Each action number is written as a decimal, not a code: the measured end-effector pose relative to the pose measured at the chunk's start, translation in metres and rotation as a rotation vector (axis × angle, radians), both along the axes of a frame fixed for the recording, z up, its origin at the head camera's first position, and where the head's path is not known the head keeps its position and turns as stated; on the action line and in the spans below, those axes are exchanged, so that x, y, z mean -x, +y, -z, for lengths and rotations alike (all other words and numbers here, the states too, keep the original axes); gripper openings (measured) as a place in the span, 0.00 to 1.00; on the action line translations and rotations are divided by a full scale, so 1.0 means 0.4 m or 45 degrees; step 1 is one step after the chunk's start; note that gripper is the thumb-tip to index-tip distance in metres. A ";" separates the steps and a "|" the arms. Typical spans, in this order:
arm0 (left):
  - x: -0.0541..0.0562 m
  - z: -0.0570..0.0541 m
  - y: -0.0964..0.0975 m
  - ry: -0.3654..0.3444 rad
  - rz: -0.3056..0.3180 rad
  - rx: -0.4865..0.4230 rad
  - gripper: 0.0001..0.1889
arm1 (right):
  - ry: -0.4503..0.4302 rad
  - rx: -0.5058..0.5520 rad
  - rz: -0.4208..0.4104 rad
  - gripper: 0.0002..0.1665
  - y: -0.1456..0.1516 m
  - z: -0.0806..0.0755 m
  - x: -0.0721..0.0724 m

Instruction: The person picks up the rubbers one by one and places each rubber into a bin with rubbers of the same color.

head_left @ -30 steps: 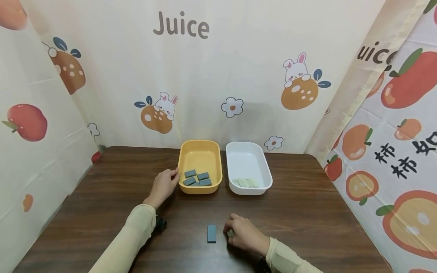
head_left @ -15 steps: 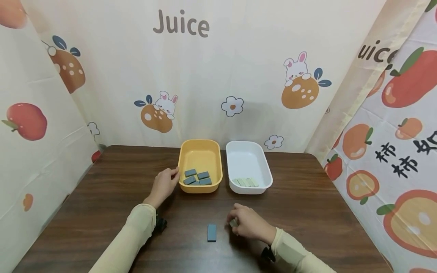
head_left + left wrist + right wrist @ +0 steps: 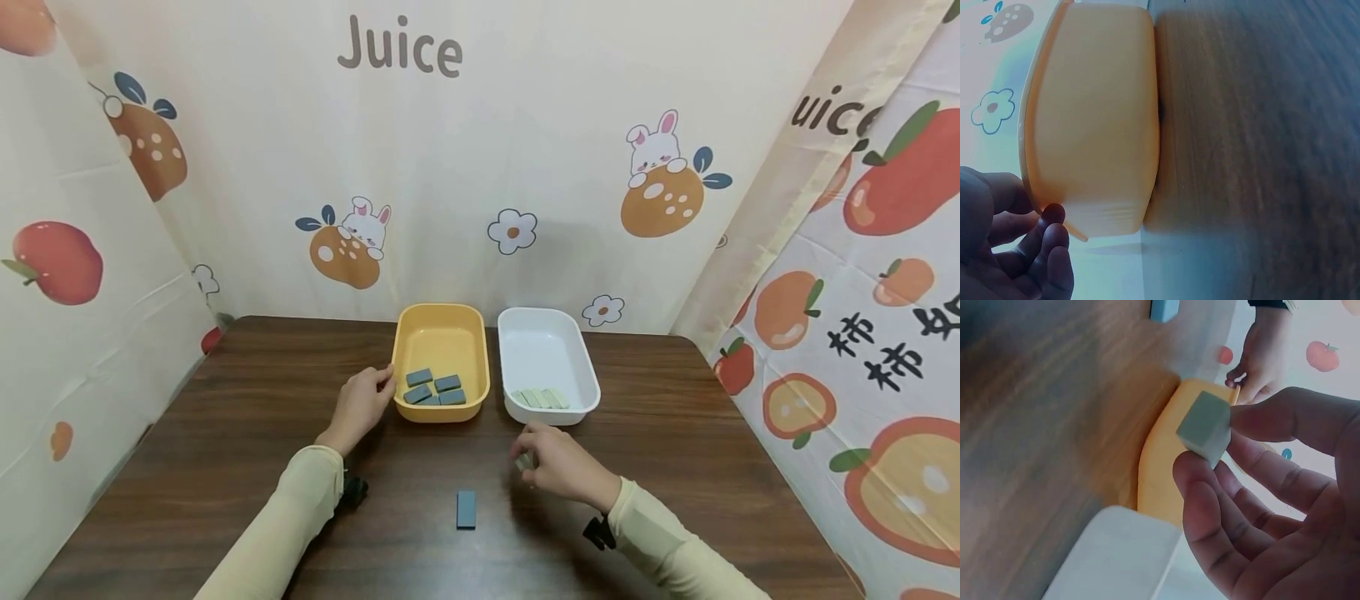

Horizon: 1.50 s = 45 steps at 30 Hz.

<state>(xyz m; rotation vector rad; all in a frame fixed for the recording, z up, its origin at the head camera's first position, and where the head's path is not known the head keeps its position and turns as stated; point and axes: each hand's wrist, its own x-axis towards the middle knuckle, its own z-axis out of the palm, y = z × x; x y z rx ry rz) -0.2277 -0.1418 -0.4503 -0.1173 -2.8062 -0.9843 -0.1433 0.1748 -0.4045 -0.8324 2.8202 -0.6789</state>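
My right hand (image 3: 562, 462) pinches a pale green block (image 3: 1205, 427) between thumb and fingertips, above the table and just in front of the white tray (image 3: 589, 367). My left hand (image 3: 358, 407) pinches the left rim of the yellow tray (image 3: 1094, 119) with thumb and fingers. Several blue-grey blocks (image 3: 452, 397) lie loosely at the near end inside the yellow tray. In the white tray, several pale green blocks (image 3: 542, 398) sit side by side in a row at the near end. One blue-grey block (image 3: 467, 510) lies alone on the table, left of my right hand.
The two trays stand side by side on a dark wooden table (image 3: 247, 392), near its back edge. Behind and beside the table hang curtains (image 3: 450, 150) printed with fruit and rabbits.
My right hand has lifted the pale green block from beside the blue-grey one and moved it forward and slightly right, toward the white tray. My left hand stays at the yellow tray's rim.
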 end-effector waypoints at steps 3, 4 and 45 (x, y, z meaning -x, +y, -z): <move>-0.003 -0.003 0.002 -0.011 0.005 -0.003 0.20 | 0.062 -0.002 -0.018 0.11 0.009 -0.009 0.005; -0.004 -0.003 0.003 -0.014 0.006 -0.006 0.20 | 0.081 -0.002 -0.024 0.11 0.012 -0.012 0.005; -0.006 -0.001 0.001 0.037 -0.006 -0.013 0.19 | 0.166 -0.103 0.052 0.12 0.086 -0.063 0.150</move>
